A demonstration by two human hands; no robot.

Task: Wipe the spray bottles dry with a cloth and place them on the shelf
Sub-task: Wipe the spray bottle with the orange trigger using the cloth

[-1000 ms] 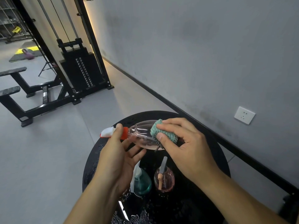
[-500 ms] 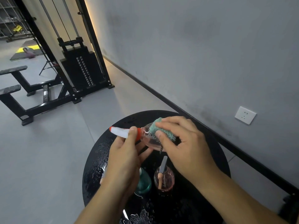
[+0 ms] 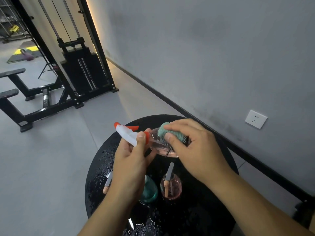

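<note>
My left hand (image 3: 131, 160) grips the neck of a clear pink spray bottle (image 3: 157, 146) with a white and orange trigger head (image 3: 126, 133), held on its side above the round black table (image 3: 98, 167). With my right hand (image 3: 192, 147) I pinch a teal cloth (image 3: 167, 132) against the bottle's body. Below my hands, a teal bottle (image 3: 150, 191) and a pink bottle (image 3: 171, 186) stand upright on the wet tabletop. A grey and peach sprayer part (image 3: 107, 183) shows left of my left wrist. No shelf is in view.
Water drops cover the table's left side. A grey wall with a white socket (image 3: 255, 119) runs along the right. A black cable weight machine (image 3: 81, 72) and benches (image 3: 12, 94) stand on the grey floor at the back left.
The bottle has turned in my left hand, so its trigger head now points up and left. My right hand has slid the cloth along the bottle's body toward the neck.
</note>
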